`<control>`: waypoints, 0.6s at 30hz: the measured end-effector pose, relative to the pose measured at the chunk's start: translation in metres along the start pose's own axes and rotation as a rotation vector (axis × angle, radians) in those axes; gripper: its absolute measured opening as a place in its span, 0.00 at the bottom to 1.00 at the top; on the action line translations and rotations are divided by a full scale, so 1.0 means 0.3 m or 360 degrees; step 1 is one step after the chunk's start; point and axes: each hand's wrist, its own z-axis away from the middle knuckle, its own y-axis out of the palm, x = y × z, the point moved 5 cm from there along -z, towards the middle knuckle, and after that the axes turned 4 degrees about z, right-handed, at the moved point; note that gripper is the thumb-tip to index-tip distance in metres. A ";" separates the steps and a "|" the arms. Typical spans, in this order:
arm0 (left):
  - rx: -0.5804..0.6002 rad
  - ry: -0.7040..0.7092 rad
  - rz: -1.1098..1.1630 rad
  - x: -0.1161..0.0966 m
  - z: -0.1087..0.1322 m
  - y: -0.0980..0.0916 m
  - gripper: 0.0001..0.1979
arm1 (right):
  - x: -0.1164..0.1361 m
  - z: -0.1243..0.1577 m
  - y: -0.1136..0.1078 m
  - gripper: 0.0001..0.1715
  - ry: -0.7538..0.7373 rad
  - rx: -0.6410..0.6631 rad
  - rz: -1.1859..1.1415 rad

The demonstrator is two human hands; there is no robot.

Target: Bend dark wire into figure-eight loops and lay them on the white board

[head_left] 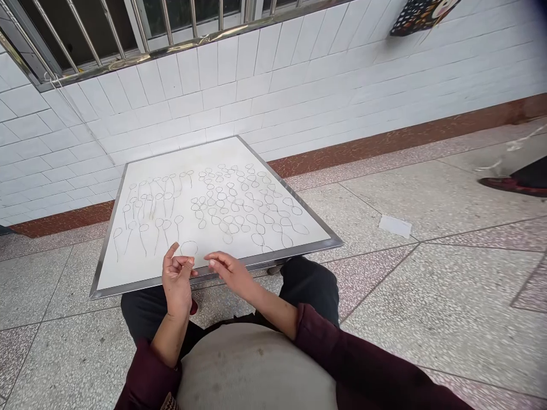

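Note:
My left hand (pixel 178 279) is closed in a pinch over the near edge of a white board (pixel 141 267). A thin dark wire loop (pixel 188 244) rises from its thumb and fingertip. Close on the right, my right hand (pixel 233 274) has its fingers stretched toward the left one, the thumb slightly apart; no held thing shows in it. On the board's left side lie several single wire loops with long tails (pixel 158 225). Several wire pieces bent into multiple loops (pixel 231 219) cover its middle and right.
The board has a grey metal rim (pixel 299 249) and sits over my knees (pixel 310 285). Behind it stands a white tiled wall (pixel 239 97) with a barred window (pixel 141 28). A white paper piece (pixel 395 226) lies on the floor; another person's shoe (pixel 515 186) is at right.

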 end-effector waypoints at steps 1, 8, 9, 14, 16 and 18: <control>0.0043 -0.0036 -0.0012 0.007 0.009 0.010 0.30 | 0.029 -0.009 -0.005 0.16 -0.0060 -0.0008 -0.0039; 0.0276 -0.0238 -0.0004 0.032 0.034 0.043 0.30 | 0.049 -0.024 0.020 0.11 -0.0035 -0.0009 -0.0504; 0.0298 -0.0269 0.0043 0.034 0.034 0.044 0.30 | 0.044 -0.024 0.017 0.11 -0.0026 -0.0008 -0.0530; 0.0301 -0.0511 0.0316 0.062 0.034 0.045 0.33 | 0.050 -0.023 -0.017 0.11 0.0036 -0.0032 -0.0504; 0.0271 -0.0584 0.0342 0.073 0.035 0.044 0.33 | 0.055 -0.022 -0.023 0.11 0.0054 -0.0029 -0.0488; 0.0257 -0.0605 0.0336 0.076 0.035 0.044 0.33 | 0.057 -0.021 -0.021 0.11 0.0076 -0.0003 -0.0501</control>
